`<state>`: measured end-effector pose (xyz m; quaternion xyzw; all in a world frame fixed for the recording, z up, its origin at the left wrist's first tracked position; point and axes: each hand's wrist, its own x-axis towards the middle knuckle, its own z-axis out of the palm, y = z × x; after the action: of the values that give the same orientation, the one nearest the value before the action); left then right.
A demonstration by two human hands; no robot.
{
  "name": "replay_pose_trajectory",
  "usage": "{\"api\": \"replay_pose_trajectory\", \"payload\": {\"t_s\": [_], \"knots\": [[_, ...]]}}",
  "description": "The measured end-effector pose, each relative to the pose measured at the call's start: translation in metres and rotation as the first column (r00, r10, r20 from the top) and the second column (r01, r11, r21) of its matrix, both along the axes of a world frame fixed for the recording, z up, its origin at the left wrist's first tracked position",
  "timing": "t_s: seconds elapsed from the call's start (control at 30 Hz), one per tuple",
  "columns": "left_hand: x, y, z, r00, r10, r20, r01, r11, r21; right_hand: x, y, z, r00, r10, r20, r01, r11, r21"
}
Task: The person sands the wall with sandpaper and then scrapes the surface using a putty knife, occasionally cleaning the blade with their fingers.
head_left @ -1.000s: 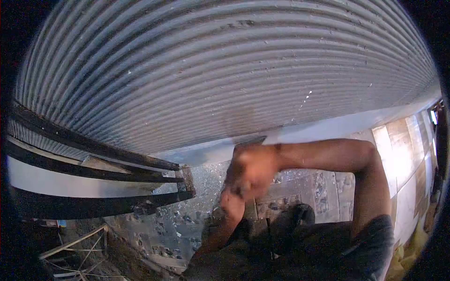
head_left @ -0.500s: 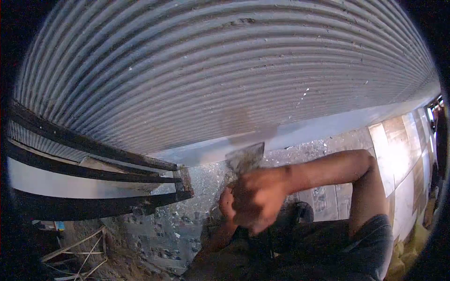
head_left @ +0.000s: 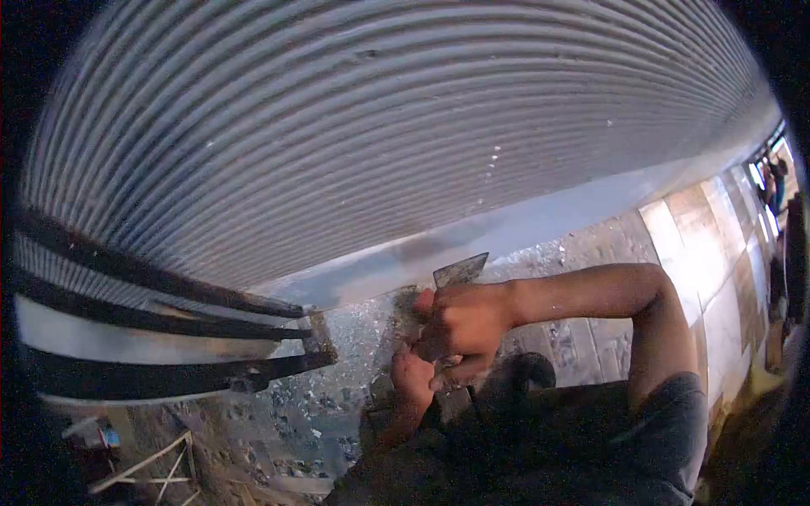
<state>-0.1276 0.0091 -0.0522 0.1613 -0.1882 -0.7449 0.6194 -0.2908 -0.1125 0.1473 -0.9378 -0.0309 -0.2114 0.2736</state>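
Observation:
My right hand (head_left: 474, 319) is wrapped round the handle end of a flat trowel (head_left: 461, 268), whose greyish, smeared blade points up toward the base of a ribbed wall (head_left: 405, 160). Just below and left of it, my left hand (head_left: 413, 377) is closed, close against the right hand's fingers. What the left hand grips, if anything, is too small and blurred to tell. Both hands are in front of my dark clothing, above a floor (head_left: 337, 422) speckled with pale crumbs.
Dark horizontal bars (head_left: 169, 371) reach in from the left. A thin crossed frame (head_left: 173, 468) stands at lower left. Pale floor tiles (head_left: 709, 253) run along the right. A distant person (head_left: 777, 181) is at the far right edge.
The view has shifted slightly. The trowel blade has turned to a narrower angle, and my left hand shows more, lower down beside the right hand.

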Motion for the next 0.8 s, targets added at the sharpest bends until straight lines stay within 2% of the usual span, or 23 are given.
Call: {"api": "replay_pose_trajectory", "payload": {"t_s": [0.03,0.07,0.1,0.13,0.2,0.27,0.3,0.4,0.47,0.5,0.53,0.57,0.6,0.67,0.7,0.73,0.77,0.8], "knots": [[0.004,0.004,-0.019,0.641,0.041,0.766,0.006,0.998,-0.059,-0.004,0.003,-0.004,1.000,-0.030,-0.009,0.030,0.999,0.011],[0.006,0.011,-0.030,-0.171,0.119,0.978,0.083,0.991,-0.106,-0.005,0.005,-0.007,0.999,-0.011,-0.052,0.012,1.000,0.022],[0.005,0.011,-0.030,-0.147,0.119,0.982,0.136,0.986,-0.100,-0.008,0.006,-0.010,0.995,-0.007,-0.100,0.009,1.000,0.027],[0.003,0.009,-0.027,0.013,0.114,0.993,0.117,0.987,-0.115,-0.010,0.014,-0.019,0.966,-0.114,-0.234,0.117,0.993,-0.002],[-0.006,0.005,-0.016,0.332,0.056,0.941,0.100,0.990,-0.094,-0.015,0.021,-0.001,0.946,-0.172,-0.273,0.152,0.984,-0.096],[-0.015,0.001,0.001,0.603,-0.023,0.798,0.079,0.996,-0.031,-0.017,0.027,-0.015,0.966,-0.221,-0.136,0.207,0.972,-0.110],[-0.020,0.000,0.010,0.706,-0.055,0.706,0.058,0.998,0.020,-0.020,0.030,-0.018,0.951,-0.269,-0.150,0.253,0.960,-0.119],[-0.028,0.001,0.034,0.914,-0.048,0.402,-0.044,0.975,0.216,-0.026,0.031,-0.022,0.946,-0.276,-0.171,0.250,0.955,-0.161],[-0.030,0.003,0.040,0.982,0.032,0.186,-0.102,0.920,0.378,-0.022,0.031,-0.024,0.949,-0.266,-0.167,0.251,0.962,-0.106],[-0.022,0.004,0.024,0.982,0.033,0.186,-0.103,0.920,0.377,-0.023,0.032,-0.026,0.950,-0.265,-0.167,0.250,0.962,-0.106],[-0.014,0.006,-0.001,0.842,0.016,0.539,-0.160,0.962,0.221,-0.024,0.034,-0.028,0.941,-0.261,-0.213,0.243,0.964,-0.108],[-0.015,0.003,-0.001,0.581,0.045,0.813,-0.153,0.987,0.055,-0.024,0.033,-0.031,0.931,-0.255,-0.260,0.235,0.966,-0.108],[-0.013,0.004,-0.001,0.581,0.049,0.813,-0.159,0.986,0.054,-0.023,0.032,-0.034,0.933,-0.249,-0.260,0.228,0.968,-0.108],[-0.009,0.005,0.009,0.328,-0.133,0.935,0.005,0.990,0.139,-0.019,0.033,-0.037,0.938,-0.256,-0.232,0.249,0.967,-0.063],[-0.010,0.004,0.014,0.327,-0.131,0.936,-0.001,0.990,0.139,-0.019,0.034,-0.037,0.940,-0.251,-0.230,0.243,0.968,-0.063],[-0.014,0.001,0.018,0.791,-0.175,0.586,0.019,0.965,0.263,-0.020,0.035,-0.037,0.951,-0.243,-0.193,0.226,0.969,-0.102],[-0.017,0.000,0.023,0.991,-0.127,0.042,0.104,0.931,0.349,-0.020,0.035,-0.036,0.960,-0.233,-0.156,0.211,0.967,-0.143],[-0.018,0.000,0.030,0.991,-0.123,0.044,0.101,0.932,0.347,-0.019,0.034,-0.038,0.961,-0.230,-0.154,0.208,0.967,-0.145]]}}
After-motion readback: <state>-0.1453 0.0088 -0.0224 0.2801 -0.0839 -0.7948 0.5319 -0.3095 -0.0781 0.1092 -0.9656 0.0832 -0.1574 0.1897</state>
